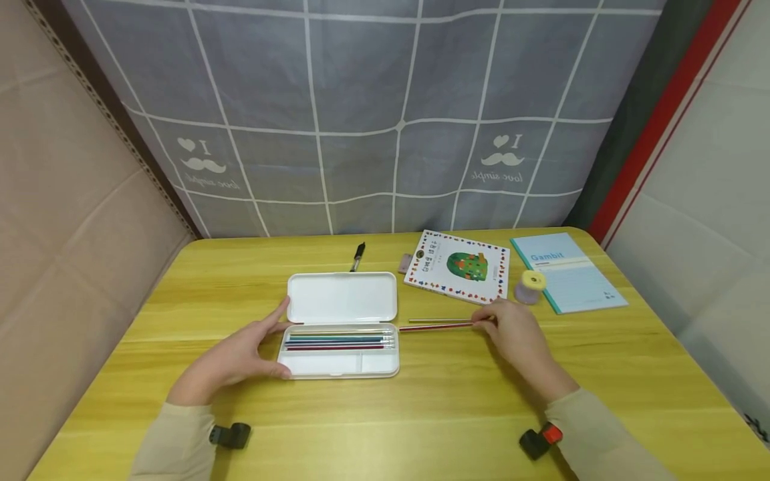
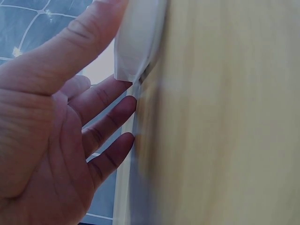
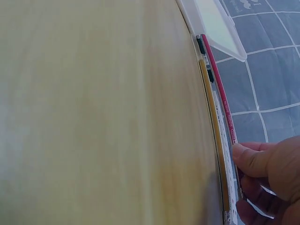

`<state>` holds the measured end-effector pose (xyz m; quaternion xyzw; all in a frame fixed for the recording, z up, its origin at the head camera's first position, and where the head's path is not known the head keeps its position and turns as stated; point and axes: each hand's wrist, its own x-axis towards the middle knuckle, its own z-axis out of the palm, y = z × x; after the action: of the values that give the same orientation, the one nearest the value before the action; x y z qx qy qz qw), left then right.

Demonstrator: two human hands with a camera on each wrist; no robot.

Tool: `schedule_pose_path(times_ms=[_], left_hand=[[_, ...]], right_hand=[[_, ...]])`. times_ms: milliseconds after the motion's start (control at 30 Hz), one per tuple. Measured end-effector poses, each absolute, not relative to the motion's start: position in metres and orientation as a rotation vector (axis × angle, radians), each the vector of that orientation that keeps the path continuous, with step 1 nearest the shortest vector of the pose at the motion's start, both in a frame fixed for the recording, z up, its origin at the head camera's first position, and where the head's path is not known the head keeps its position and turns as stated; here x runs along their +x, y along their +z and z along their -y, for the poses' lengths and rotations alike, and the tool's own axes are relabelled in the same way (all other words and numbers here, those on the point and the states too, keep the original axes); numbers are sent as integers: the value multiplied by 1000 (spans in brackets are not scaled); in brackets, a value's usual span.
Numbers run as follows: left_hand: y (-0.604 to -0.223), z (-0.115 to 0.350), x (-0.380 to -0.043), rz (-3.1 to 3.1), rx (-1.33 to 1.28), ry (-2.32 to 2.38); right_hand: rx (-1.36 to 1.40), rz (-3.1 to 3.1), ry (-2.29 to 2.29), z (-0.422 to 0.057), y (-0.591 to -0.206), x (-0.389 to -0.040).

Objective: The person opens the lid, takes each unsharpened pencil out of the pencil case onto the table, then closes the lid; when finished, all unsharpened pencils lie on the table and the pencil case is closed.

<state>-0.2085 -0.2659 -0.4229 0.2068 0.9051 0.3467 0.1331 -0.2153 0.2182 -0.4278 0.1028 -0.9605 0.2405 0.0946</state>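
Observation:
A white pencil case [image 1: 343, 298] lies with its lid folded back. Several pencils [image 1: 337, 342] in green, blue and red lie in its rear compartment. My left hand [image 1: 243, 354] rests on the case's left end, thumb at the front corner, fingers spread toward the hinge and lid. On the right, my right hand [image 1: 514, 334] pinches one end of a red pencil [image 3: 220, 89] between thumb and fingers; its other end reaches the case's right side. A gold pencil [image 3: 214, 126] lies on the table alongside it.
Behind the case is a black pen [image 1: 358, 256]. A white picture book [image 1: 436, 267] overlaps a small pinkish block [image 1: 404, 263]. A yellow-lidded container [image 1: 532, 284] stands beside a light blue notebook [image 1: 577, 274]. A grey checked curtain [image 1: 361, 167] hangs behind the table.

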Motion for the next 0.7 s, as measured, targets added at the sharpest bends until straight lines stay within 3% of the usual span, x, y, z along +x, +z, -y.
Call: schedule_pose_path(times_ms=[700], left_hand=[[-423,266,-209,-2618,580,1007]], right_hand=[[205,2989,556,-223,-428,-212]])
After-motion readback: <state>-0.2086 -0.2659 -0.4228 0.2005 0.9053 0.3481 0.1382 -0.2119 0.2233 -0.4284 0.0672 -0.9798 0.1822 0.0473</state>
